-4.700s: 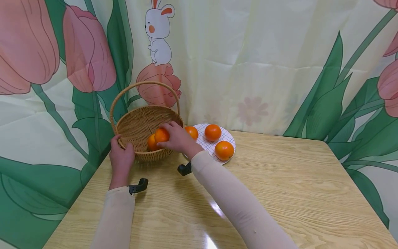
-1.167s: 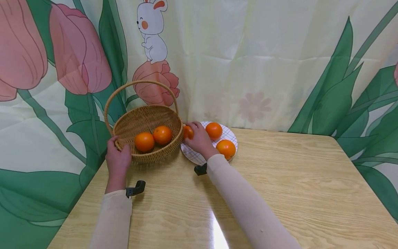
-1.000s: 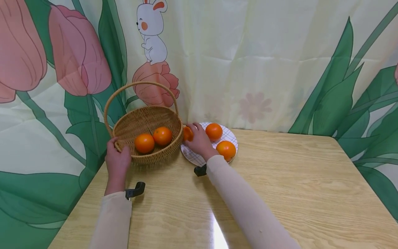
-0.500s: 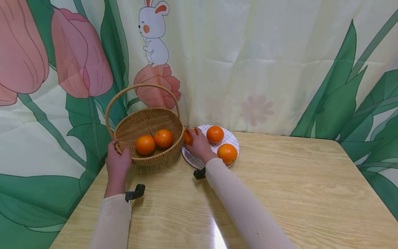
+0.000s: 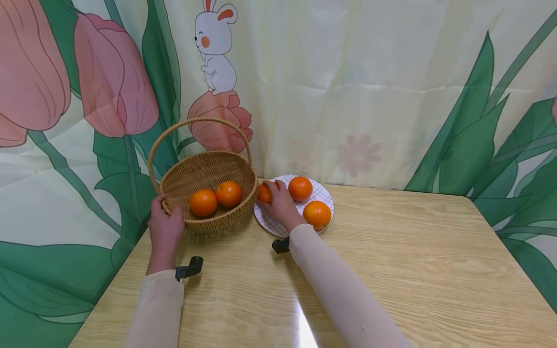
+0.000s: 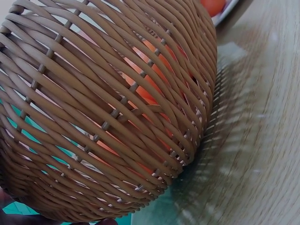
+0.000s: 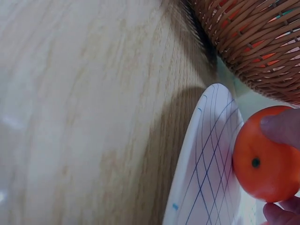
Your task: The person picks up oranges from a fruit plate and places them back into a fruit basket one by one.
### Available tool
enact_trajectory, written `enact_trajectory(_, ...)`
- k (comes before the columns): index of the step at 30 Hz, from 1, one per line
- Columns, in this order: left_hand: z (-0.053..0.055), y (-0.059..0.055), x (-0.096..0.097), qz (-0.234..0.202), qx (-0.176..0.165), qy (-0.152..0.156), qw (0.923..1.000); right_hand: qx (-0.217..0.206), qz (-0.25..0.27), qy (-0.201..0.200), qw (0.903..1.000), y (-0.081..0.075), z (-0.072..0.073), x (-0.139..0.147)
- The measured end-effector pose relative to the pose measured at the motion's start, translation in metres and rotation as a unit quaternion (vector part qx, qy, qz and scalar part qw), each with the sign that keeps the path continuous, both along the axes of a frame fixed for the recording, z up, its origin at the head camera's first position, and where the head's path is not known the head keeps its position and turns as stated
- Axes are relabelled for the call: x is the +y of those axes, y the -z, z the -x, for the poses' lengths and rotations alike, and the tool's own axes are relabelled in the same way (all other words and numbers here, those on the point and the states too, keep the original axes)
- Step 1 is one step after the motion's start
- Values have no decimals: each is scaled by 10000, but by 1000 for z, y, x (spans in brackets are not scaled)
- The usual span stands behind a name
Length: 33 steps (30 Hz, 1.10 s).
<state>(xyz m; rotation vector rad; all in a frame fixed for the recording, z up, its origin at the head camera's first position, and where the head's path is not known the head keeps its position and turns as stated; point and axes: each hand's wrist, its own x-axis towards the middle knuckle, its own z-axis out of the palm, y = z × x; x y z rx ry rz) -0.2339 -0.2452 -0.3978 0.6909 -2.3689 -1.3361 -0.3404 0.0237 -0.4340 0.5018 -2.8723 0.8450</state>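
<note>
1. The person's left hand (image 5: pixel 166 224) grips the left side of a wicker basket (image 5: pixel 204 169) by the rim, near the foot of its hooped handle (image 5: pixel 200 119).
2. Inside the basket I can see two oranges close together towards the front, a left orange (image 5: pixel 203 202) and a right orange (image 5: pixel 228 194).
3. The right hand (image 5: pixel 282 205) grips a third orange (image 7: pixel 265 154), thumb on one side, fingertips on the other.
4. That third orange is at the left part of a white plate (image 5: pixel 323 193) with blue crossed lines, just beside the basket; whether it rests there or is slightly raised, I can't tell.
5. A back orange (image 5: pixel 300 188) and a front orange (image 5: pixel 317 215) lie on the plate.
6. Basket and plate stand on a wood-grain counter (image 5: pixel 391 266), near a curtain (image 5: pixel 391 63) printed with tulips (image 5: pixel 115 77) and a rabbit (image 5: pixel 215 43).
</note>
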Motion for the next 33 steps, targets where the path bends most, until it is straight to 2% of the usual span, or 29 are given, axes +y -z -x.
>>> enact_trajectory(8, 1, 1, 2, 21, 28, -44, 10000, -145, 112, 130, 9997, -5, -11, 7)
enact_trajectory(16, 2, 2, 4, -102, 182, -90, 9997, 73, 123, 199, 9997, -11, -18, 15)
enact_trajectory(27, 2, 1, 6, -374, 268, -28, 9989, 68, 302, 250, 9992, -23, -27, 25)
enact_trajectory(33, 3, 2, 8, -298, 389, -35, 9988, 220, 360, 234, 9988, -32, -34, 30)
